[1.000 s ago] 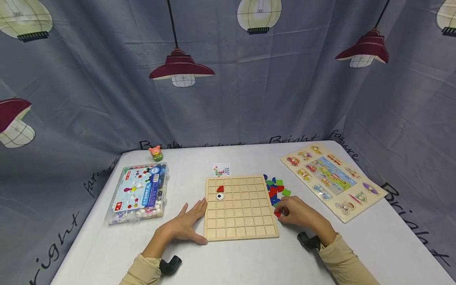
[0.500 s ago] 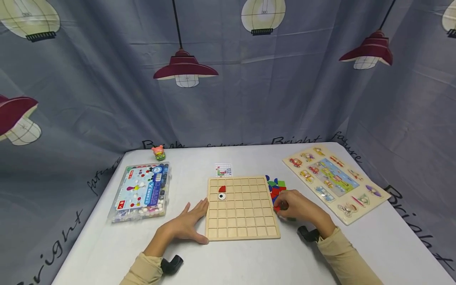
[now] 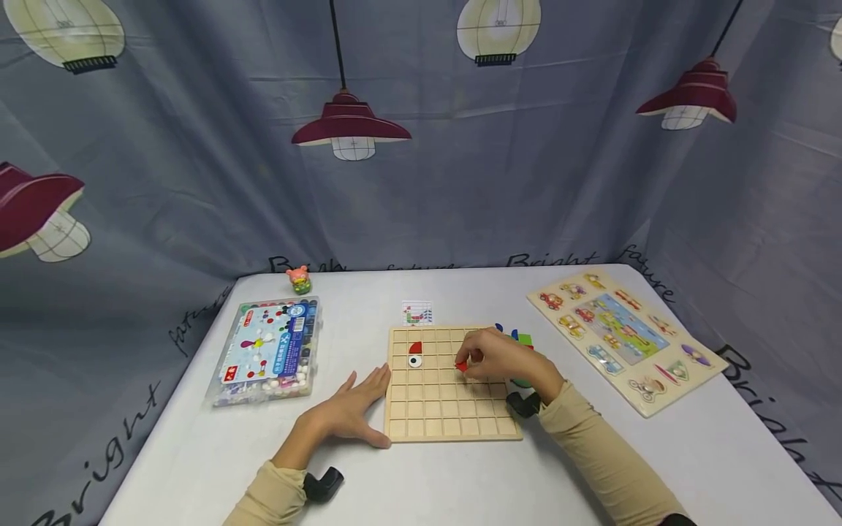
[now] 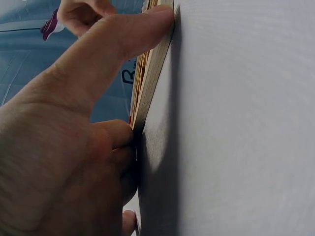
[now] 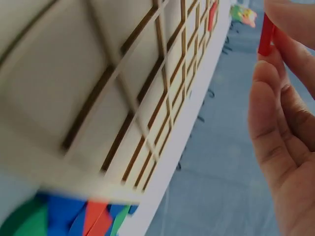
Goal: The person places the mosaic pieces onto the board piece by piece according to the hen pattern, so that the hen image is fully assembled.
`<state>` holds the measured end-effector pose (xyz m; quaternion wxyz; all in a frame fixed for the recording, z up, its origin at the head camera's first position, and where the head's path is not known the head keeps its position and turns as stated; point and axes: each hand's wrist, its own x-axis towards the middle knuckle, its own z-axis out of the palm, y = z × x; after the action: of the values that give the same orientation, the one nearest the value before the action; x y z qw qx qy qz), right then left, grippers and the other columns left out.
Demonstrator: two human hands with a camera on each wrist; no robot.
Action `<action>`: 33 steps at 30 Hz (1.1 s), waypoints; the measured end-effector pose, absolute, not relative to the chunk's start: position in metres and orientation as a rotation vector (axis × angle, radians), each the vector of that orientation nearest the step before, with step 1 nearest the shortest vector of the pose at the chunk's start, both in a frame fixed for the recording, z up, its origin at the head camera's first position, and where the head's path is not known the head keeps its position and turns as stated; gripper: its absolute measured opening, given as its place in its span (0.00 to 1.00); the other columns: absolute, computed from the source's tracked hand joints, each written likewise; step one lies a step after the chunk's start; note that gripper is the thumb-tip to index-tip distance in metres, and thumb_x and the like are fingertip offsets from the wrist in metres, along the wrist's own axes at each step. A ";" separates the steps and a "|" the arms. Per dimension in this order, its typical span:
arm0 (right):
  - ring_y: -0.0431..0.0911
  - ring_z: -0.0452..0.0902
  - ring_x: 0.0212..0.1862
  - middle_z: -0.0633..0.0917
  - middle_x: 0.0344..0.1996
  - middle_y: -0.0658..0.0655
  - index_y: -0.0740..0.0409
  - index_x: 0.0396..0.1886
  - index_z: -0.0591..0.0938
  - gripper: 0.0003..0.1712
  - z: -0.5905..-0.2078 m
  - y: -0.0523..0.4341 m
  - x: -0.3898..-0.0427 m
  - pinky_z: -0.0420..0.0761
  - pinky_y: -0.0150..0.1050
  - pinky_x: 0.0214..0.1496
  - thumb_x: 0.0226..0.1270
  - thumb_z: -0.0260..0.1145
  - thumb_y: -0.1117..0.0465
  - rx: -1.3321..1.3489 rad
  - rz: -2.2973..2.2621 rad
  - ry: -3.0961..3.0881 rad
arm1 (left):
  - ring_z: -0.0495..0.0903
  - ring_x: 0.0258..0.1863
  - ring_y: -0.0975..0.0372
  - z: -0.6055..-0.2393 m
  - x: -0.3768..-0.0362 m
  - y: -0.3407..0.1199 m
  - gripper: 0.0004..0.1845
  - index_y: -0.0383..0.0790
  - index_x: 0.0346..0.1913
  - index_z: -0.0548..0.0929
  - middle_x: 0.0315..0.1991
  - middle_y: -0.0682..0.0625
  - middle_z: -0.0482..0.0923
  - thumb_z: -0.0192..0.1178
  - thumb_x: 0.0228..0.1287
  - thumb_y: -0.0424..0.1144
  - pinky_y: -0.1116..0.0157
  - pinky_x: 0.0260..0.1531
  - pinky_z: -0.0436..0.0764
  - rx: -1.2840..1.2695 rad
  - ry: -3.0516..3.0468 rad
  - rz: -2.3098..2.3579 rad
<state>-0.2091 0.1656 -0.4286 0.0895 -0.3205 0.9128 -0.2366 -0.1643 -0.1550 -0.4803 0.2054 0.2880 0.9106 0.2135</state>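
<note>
A wooden grid board [image 3: 434, 413] lies in the middle of the white table. My left hand [image 3: 349, 413] rests along its left edge, fingers straight and thumb spread; in the left wrist view the thumb [image 4: 106, 42] touches the board's side. Over the board's right half, my right hand [image 3: 500, 354] pinches a small red piece [image 3: 462, 366]. That red piece [image 5: 266, 34] appears edge-on between thumb and fingers in the right wrist view, its outline unclear. On the grid sit a red curved-edge piece [image 3: 416, 347] and, just below, a white piece with a black dot [image 3: 415, 361].
Loose coloured pieces [image 3: 525, 339] lie beyond the board's right edge, partly hidden by my right arm. A small pattern card [image 3: 417, 313] lies behind the board. A clear bead case [image 3: 263, 351] and a pink-headed figurine [image 3: 299, 280] are at left, a picture puzzle [image 3: 628, 340] at right.
My right hand has left the loose pieces and moved left over the board, carrying the red piece. My left hand stays at the board's edge. The head view has shifted slightly.
</note>
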 end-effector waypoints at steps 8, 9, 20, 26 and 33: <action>0.35 0.71 0.29 0.84 0.32 0.45 0.53 0.37 0.89 0.09 -0.424 0.137 -0.229 0.74 0.28 0.29 0.55 0.73 0.63 -1.033 -0.689 2.636 | 0.43 0.79 0.53 -0.480 -0.164 -0.154 0.65 0.36 0.77 0.48 0.80 0.45 0.41 0.72 0.42 0.63 0.43 0.77 0.37 0.807 2.549 0.595; 0.35 0.71 0.29 0.84 0.31 0.45 0.53 0.37 0.89 0.09 -0.423 0.134 -0.231 0.74 0.27 0.29 0.54 0.73 0.63 -1.039 -0.679 2.635 | 0.43 0.79 0.52 -0.480 -0.165 -0.154 0.65 0.35 0.77 0.48 0.80 0.44 0.41 0.72 0.42 0.63 0.42 0.76 0.38 0.813 2.551 0.599; 0.34 0.73 0.28 0.86 0.30 0.46 0.54 0.35 0.89 0.07 -0.427 0.093 -0.250 0.75 0.27 0.31 0.54 0.74 0.63 -1.153 -0.641 2.582 | 0.43 0.79 0.51 -0.478 -0.164 -0.156 0.65 0.34 0.77 0.47 0.80 0.43 0.42 0.72 0.43 0.63 0.42 0.76 0.37 0.815 2.557 0.611; 0.33 0.74 0.29 0.86 0.32 0.49 0.55 0.36 0.89 0.07 -0.435 0.079 -0.255 0.77 0.26 0.32 0.56 0.73 0.64 -1.171 -0.644 2.545 | 0.43 0.79 0.52 -0.479 -0.163 -0.157 0.65 0.34 0.77 0.48 0.79 0.43 0.41 0.71 0.43 0.63 0.42 0.76 0.36 0.813 2.540 0.606; 0.34 0.75 0.30 0.86 0.32 0.47 0.53 0.33 0.89 0.07 -0.441 0.069 -0.261 0.77 0.28 0.36 0.52 0.75 0.65 -1.107 -0.589 2.574 | 0.42 0.79 0.53 -0.481 -0.166 -0.156 0.65 0.36 0.77 0.47 0.80 0.45 0.41 0.71 0.44 0.64 0.43 0.77 0.36 0.834 2.542 0.593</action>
<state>-0.2608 0.0691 -0.4413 0.1387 -0.3829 0.8903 -0.2038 -0.1656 -0.1561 -0.4814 0.1994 0.2984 0.9090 0.2120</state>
